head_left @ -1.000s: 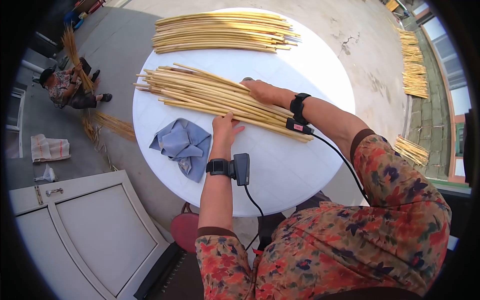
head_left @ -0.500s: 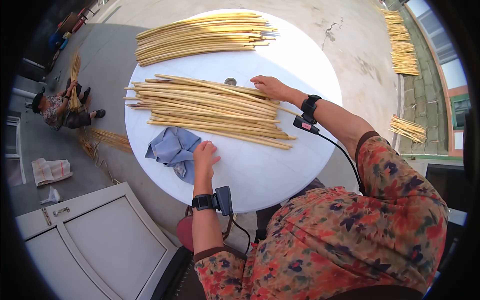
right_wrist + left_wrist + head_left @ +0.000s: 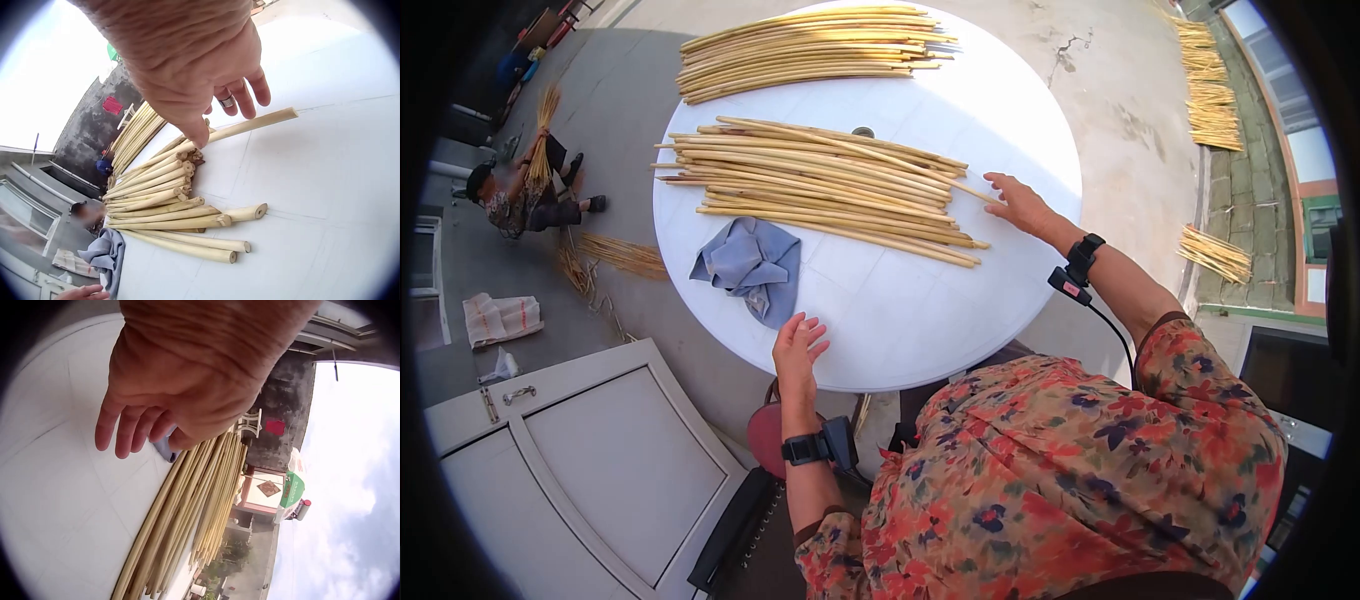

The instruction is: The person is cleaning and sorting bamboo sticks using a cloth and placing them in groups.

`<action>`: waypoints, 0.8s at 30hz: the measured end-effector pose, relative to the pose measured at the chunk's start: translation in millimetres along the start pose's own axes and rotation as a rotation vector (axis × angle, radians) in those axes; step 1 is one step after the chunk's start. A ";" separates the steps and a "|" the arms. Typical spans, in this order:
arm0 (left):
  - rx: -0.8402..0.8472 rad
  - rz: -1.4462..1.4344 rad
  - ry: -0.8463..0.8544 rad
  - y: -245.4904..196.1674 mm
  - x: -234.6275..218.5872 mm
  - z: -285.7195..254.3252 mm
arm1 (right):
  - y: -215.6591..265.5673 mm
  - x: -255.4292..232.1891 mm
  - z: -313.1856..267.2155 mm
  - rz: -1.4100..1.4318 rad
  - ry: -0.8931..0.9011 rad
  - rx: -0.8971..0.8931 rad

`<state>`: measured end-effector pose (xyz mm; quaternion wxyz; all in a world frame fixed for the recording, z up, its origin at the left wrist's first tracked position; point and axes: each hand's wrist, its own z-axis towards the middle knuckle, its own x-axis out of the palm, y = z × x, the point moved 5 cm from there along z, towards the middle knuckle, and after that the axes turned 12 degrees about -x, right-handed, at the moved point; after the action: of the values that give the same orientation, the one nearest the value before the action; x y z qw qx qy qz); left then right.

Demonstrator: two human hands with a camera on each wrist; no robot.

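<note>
While nearer stick bundle crossed tabletop middle, right hand, fingers loosely extended, was near tabletop's right edge; left hand, fingers apart, over tabletop's near edge; free room between hands.

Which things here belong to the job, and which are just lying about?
Apparently part of the job:
nearer pile of long yellow sticks, by the right hand
farther pile of yellow sticks
round white table beneath both

Probably just lying about:
crumpled blue-grey cloth
white, red-marked bag-like item

Seated person holding straw bundle; pale panelled door; red seat.
</note>
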<state>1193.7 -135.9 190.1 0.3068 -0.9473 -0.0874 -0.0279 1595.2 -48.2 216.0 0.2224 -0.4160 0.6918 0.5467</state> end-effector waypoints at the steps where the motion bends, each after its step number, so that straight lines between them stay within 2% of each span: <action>1: 0.003 -0.018 -0.027 4.3 -8.3 -5.6 | 0.6 2.7 -6.2 -0.051 -0.010 0.010; 5: 0.011 -0.035 -0.068 14.9 -29.0 -18.0 | -7.2 10.1 -16.8 -0.048 0.108 0.072; 7: -0.003 -0.018 -0.081 17.6 -32.5 -23.9 | -6.3 16.6 -17.1 -0.235 0.130 -0.076; 8: 0.012 -0.015 -0.085 15.6 -32.1 -26.2 | -8.6 16.8 -16.1 -0.231 0.118 -0.086; 10: 0.023 -0.015 -0.113 14.9 -28.8 -29.6 | -9.6 15.8 -11.6 0.139 0.053 0.045; 11: 0.037 -0.016 -0.123 14.7 -26.9 -33.0 | -4.4 12.8 -13.1 0.144 0.049 0.030; 14: 0.060 -0.011 -0.143 14.3 -20.5 -38.6 | 12.1 2.1 -16.5 0.235 -0.052 -0.031; 17: 0.002 0.030 -0.113 23.8 -12.0 -42.5 | 11.8 5.9 -20.8 0.297 -0.106 -0.129; 19: 0.000 0.052 -0.119 31.2 -4.1 -48.3 | 10.7 16.8 -25.4 0.094 -0.119 -0.363; 24: 0.010 0.154 -0.115 31.8 14.6 -54.0 | 16.7 30.2 -19.5 0.041 -0.062 -0.382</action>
<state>1213.9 -190.7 217.1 0.3072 -0.9498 -0.0318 0.0504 1567.7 -75.7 208.5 0.1496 -0.4194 0.5766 0.6850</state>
